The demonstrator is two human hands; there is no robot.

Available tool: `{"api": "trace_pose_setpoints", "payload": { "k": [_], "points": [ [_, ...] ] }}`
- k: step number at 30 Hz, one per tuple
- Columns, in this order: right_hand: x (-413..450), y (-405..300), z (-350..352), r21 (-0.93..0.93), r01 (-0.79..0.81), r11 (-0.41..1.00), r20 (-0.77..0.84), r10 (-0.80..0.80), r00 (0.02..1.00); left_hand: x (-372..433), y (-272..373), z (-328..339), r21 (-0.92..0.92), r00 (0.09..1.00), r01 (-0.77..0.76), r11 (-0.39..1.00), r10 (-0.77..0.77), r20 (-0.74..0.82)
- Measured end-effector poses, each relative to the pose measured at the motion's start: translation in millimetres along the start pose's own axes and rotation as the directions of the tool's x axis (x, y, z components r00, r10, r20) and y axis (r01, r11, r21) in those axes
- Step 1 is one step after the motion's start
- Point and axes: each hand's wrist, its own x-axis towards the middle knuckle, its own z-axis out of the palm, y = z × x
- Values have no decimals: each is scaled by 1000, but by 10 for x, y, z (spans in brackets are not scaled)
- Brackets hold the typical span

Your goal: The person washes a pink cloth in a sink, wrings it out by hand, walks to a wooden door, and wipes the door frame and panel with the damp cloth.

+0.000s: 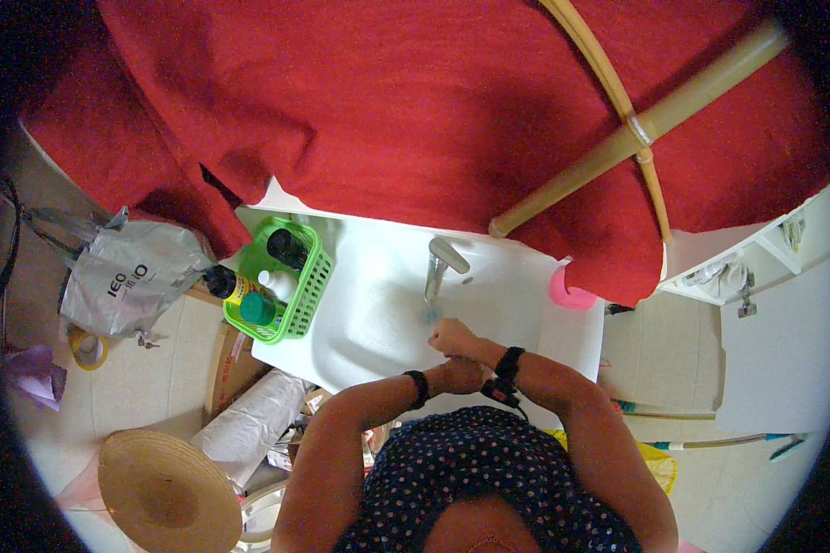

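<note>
Both hands are over the front part of a white washbasin (pixel 377 297). My right hand (pixel 454 337) is curled into a fist just in front of the chrome faucet (pixel 439 269), and I see nothing in it. Against the underside of my right wrist lies my left hand (pixel 462 377); its fingers are partly hidden there. A black strap (pixel 509 363) with a small device circles my right wrist, and a black band (pixel 417 388) is on my left. Below the spout shows a small bluish patch, too blurred to identify.
A green plastic basket (pixel 311 297) of bottles stands on the basin's left rim. At the right rim is a pink object (pixel 571 289), partly under red cloth (pixel 401 124). A bamboo pole (pixel 574 183) crosses the cloth. A straw hat (pixel 169 487) and grey plastic bag (pixel 131 276) are at left.
</note>
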Motion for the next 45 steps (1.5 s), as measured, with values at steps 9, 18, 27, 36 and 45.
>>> {"api": "trace_pose_setpoints", "payload": {
  "k": [9, 18, 27, 36, 45],
  "points": [
    [-3, 32, 42, 10, -23, 1000, -32, 23, 999, 26, 118, -199, -29, 999, 26, 999, -27, -28],
    [85, 135, 223, -149, 98, 984, -220, -130, 967, -60, 15, -149, 12, 985, 139, 990, -139, 99],
    [-40, 314, 90, 295, -38, 955, -47, 54, 997, 32, 234, -391, 253, 979, -88, 963, 37, 203],
    [-82, 905, 39, 384, -145, 912, 53, 135, 989, -227, 237, -976, 342, 969, 245, 907, -223, -104],
    [-102, 1044, 36, 186, -71, 980, 20, 68, 997, -357, 39, -943, -187, 458, 608, 772, -533, -711]
  ]
}}
